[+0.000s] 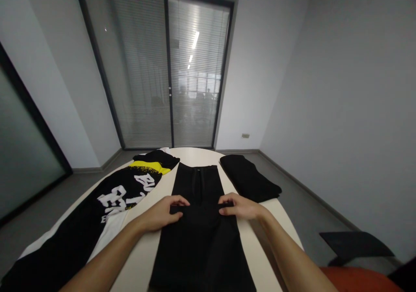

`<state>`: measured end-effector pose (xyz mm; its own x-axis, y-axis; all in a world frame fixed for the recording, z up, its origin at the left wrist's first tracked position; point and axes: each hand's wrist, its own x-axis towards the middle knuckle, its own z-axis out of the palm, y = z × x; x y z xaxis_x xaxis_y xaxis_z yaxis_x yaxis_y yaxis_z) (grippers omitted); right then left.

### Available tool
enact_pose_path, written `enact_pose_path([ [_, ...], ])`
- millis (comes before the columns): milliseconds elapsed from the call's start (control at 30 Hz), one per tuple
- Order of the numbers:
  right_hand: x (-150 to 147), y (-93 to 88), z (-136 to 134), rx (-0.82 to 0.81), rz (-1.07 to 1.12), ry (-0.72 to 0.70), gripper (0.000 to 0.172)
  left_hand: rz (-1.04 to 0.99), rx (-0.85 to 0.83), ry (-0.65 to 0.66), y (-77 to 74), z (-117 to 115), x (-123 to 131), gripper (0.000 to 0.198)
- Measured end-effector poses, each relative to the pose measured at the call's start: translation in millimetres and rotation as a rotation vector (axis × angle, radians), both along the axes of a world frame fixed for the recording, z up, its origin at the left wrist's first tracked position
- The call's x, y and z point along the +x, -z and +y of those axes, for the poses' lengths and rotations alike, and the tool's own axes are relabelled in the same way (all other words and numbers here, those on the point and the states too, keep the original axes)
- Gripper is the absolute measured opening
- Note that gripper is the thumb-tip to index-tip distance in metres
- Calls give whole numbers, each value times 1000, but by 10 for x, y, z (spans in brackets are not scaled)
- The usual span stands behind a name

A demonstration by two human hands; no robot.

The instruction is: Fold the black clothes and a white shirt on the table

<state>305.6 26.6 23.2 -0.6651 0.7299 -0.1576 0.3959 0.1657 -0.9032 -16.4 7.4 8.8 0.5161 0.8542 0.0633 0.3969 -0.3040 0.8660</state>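
Observation:
A pair of black trousers [201, 240] lies lengthwise down the middle of a white oval table [143, 257], waistband at the far end. My left hand [164, 212] pinches the cloth at the garment's left edge, about halfway up. My right hand [238, 206] pinches the cloth at the right edge, level with the left hand. Both hands have fingers curled onto a fold of the black fabric between them.
A black garment with white lettering and a yellow band [107, 205] stretches along the table's left side. A folded black garment [250, 177] lies at the far right. Beyond the table stand glass doors with blinds [169, 75]. An orange seat [357, 279] shows at bottom right.

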Motion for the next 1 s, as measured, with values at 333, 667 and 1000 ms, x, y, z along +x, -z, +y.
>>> enact_pose_path([
  [333,-61,200,147,399,61,284,40,-394,-22,-259,312,253,-43,66],
  [667,-16,44,35,142,-85,63,37,-55,-101,-93,126,76,-77,52],
  [1000,-63,-43,6,487,41,245,30,-428,46,-285,33,98,7,55],
])
